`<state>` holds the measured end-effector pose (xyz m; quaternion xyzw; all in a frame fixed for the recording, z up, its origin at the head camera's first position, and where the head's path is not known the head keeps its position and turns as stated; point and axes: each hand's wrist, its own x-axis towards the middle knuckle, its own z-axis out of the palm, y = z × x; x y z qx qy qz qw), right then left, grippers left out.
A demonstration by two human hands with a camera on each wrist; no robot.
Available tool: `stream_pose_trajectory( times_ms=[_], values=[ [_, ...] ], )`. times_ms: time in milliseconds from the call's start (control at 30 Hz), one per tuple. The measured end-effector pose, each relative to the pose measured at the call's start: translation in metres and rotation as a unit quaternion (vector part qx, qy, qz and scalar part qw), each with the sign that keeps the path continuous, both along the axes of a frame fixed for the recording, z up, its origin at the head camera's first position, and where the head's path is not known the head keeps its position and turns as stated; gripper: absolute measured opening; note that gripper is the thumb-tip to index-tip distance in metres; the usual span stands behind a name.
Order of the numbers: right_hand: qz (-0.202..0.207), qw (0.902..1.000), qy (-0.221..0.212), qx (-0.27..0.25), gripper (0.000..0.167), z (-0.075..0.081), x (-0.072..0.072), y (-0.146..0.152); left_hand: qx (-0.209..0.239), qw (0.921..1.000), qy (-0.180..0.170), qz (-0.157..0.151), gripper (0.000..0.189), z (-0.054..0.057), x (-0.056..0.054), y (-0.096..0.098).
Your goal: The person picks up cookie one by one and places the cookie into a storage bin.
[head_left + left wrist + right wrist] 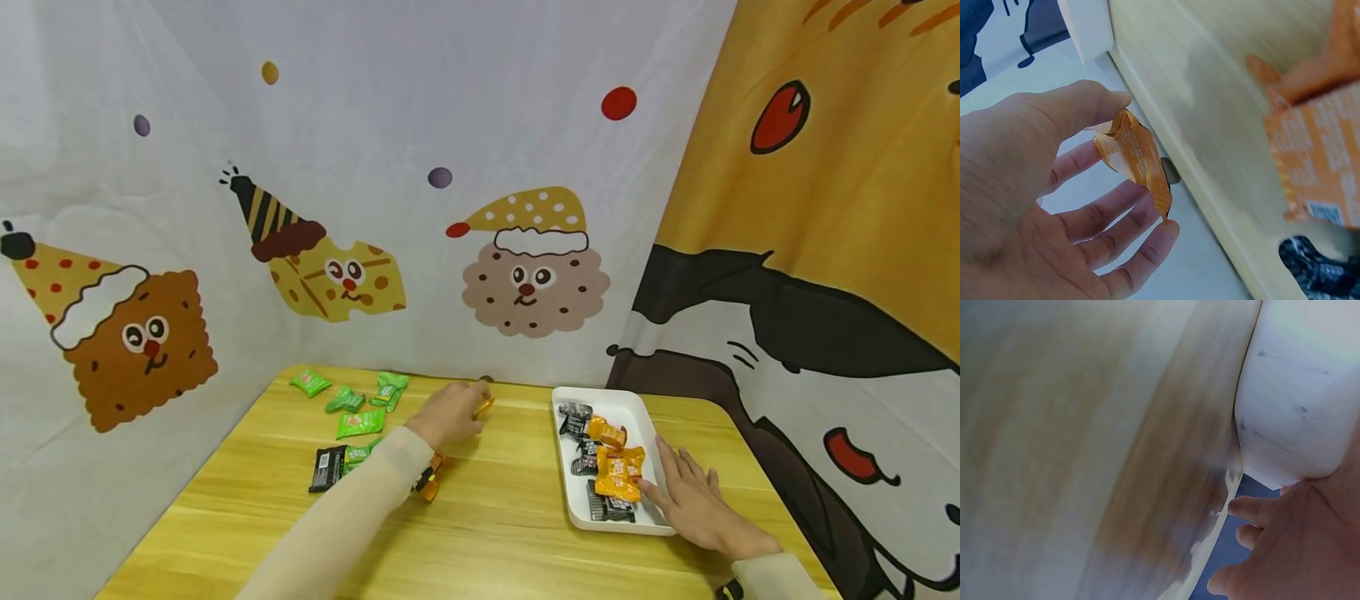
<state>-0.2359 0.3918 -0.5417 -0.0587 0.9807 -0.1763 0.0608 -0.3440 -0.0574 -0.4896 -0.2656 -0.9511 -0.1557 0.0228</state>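
Note:
My left hand [450,414] pinches a small orange-wrapped candy [1135,153] between thumb and fingertips, above the back of the table. At the right, my right hand [697,504] holds the side of a white tray [637,408], its thumb over the rim and the other fingers spread outside. In the tray lie several black-wrapped candies [611,503] and orange-wrapped candies [618,473]. The right wrist view shows the tray's outer wall [1297,394] beside the hand. Under the left forearm, more orange and black candies [429,482] are partly hidden.
Several green-wrapped candies [360,423] are scattered at the table's left, with a black packet [327,468] in front of them. The wooden table [510,533] ends at the back against a printed cloth [375,125]. Another cloth [787,208] hangs on the right.

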Motion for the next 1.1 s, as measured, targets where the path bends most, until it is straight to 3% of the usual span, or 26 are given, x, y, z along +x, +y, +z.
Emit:
stream_pose_trajectory(
  times_ms=[1100],
  values=[
    [0.005, 0.9999, 0.009, 0.006, 0.105, -0.001, 0.001, 0.001, 0.0, 0.9991, 0.029, -0.03, 0.047, 0.015, 0.007, 0.072]
  ],
)
